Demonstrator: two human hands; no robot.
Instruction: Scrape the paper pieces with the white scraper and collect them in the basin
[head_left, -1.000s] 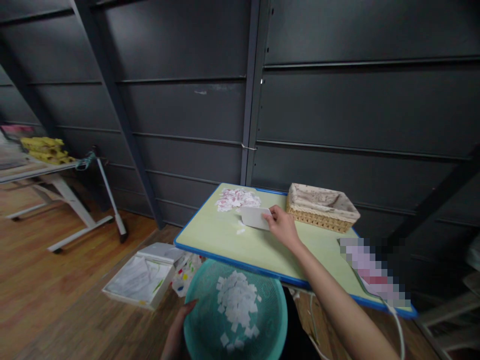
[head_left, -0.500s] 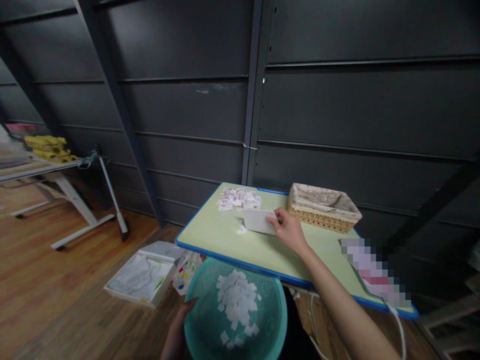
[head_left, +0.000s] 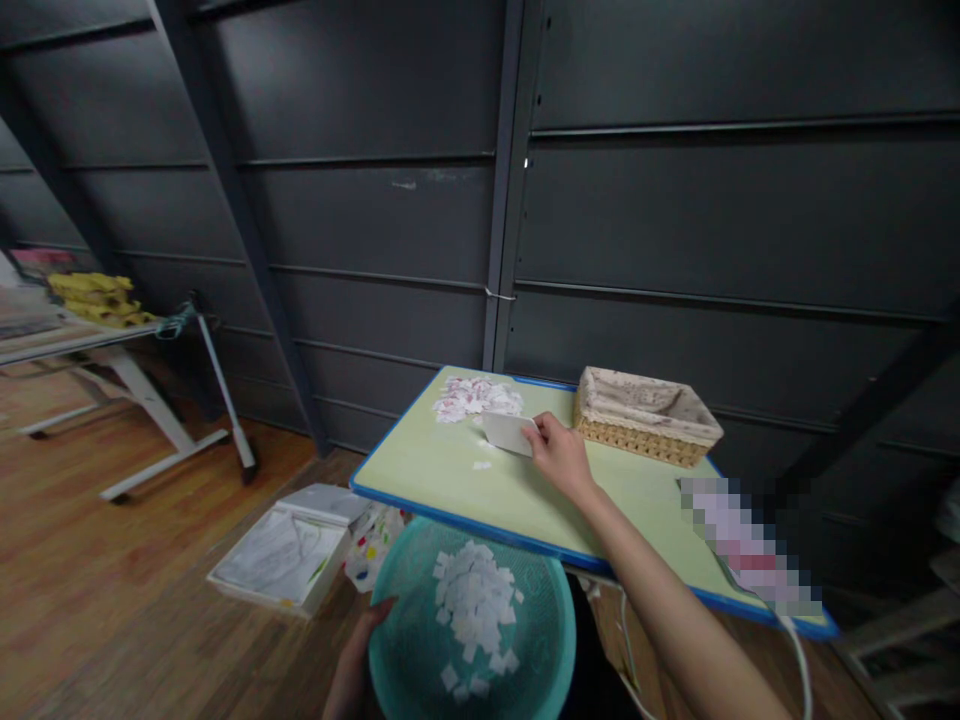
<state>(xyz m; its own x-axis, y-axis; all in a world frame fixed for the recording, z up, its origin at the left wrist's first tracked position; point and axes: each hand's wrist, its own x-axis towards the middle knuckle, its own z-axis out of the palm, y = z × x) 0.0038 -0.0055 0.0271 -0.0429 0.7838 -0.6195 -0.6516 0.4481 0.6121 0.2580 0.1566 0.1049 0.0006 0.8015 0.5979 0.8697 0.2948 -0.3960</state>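
The right hand [head_left: 556,452] pinches a thin white rectangular card with rounded corners [head_left: 507,432] at its right end, thumb on the near face. The card is positioned tilted over the pale yellow-green counter with a blue edge [head_left: 420,480], directly in front of a heap of white paper scraps with reddish marks [head_left: 476,397]; contact with the heap cannot be determined. Loose white scraps [head_left: 481,465] lie on the near side of the card. The left hand [head_left: 363,638] grips the left rim of a round turquoise mesh basket [head_left: 566,612], thumb inside, remaining fingers hidden. Small white square pieces [head_left: 476,598] are heaped inside this basket. A rectangular woven straw basket with a patterned fabric lining [head_left: 649,440] stands at the counter's far right
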